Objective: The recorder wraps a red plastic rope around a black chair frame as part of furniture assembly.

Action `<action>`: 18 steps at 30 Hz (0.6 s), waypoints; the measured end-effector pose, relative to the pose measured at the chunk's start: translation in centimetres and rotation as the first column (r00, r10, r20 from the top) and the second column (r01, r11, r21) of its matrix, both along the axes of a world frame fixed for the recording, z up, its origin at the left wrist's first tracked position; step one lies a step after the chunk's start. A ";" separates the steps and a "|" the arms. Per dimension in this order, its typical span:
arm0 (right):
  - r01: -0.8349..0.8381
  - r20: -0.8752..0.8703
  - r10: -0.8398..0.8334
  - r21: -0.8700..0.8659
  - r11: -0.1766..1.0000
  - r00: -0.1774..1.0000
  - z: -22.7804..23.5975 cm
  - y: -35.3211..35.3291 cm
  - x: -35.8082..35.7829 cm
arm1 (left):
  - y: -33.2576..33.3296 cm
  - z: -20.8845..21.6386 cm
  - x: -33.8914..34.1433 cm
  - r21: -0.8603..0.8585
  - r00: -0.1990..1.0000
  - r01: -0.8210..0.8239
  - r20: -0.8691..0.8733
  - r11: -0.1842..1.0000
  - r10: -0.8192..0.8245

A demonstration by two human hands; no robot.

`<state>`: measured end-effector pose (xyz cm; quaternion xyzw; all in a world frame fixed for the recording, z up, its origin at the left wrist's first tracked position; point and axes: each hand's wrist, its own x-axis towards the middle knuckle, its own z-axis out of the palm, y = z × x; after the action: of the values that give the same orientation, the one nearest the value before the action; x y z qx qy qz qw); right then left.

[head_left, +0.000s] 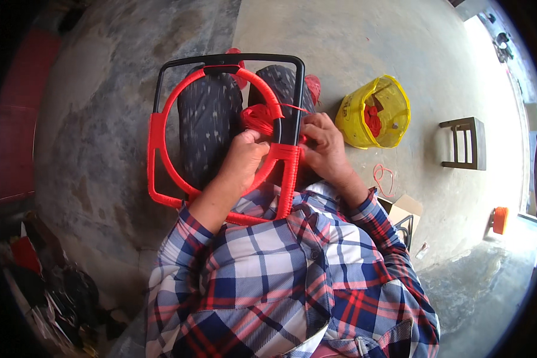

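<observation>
Though wrapped in red cord along much of its length, frame (290, 128): rests across the thighs (204, 119), from beyond the knee edge back to the lap edge by the shirt front (268, 256); looks rigid, probably light tubing, unlikely to bend under ordinary finger pressure.
Bare black tubing (259, 57): smooth, so likely a little slippery; probably apt to swivel on the trouser cloth unless steadied.
Red-wrapped leg (288, 179): ribbed with close turns, likely grippier; best held around the tight coils, clear of the topmost turn so as not to loosen it.
Ring (266, 89): firm-looking, set inside the frame; good for steadying from its inner edge.
Loose red cord (258, 118): bundled within the ring, over the right thigh's inner edge; soft, limp, prone to tangling by the look; best pinched on the strand (297, 108) crossing the black tubing.
Left hand (243, 156): curled narrow just below the bundle; no telling whether gripping cord or ring.
Right hand (323, 143): narrow, just beside the tubing's outer edge, red showing near the fingertips; no telling whether pinching the strand.
</observation>
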<state>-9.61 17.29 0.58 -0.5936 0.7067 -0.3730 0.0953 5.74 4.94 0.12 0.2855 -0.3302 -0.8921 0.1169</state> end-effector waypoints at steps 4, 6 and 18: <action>0.107 0.526 -0.013 -0.150 0.983 0.850 1.3 3.1 -2.5 | -0.3 0.8 0.3 0.068 1.000 0.006 -0.026 0.998 -0.004; 0.115 0.855 0.226 -0.312 0.943 0.467 2.5 6.0 -3.9 | -0.3 1.0 0.1 0.076 0.999 -0.036 -0.020 0.996 0.038; 0.760 0.934 -0.235 -0.057 0.647 0.270 4.5 10.9 -7.6 | -0.5 1.7 0.4 0.090 0.992 -0.003 -0.124 0.996 0.015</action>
<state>-17.17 28.16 5.06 -0.0499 0.5835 -0.7962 0.1521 6.13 4.43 1.84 0.2358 -0.2806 -0.9215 0.1283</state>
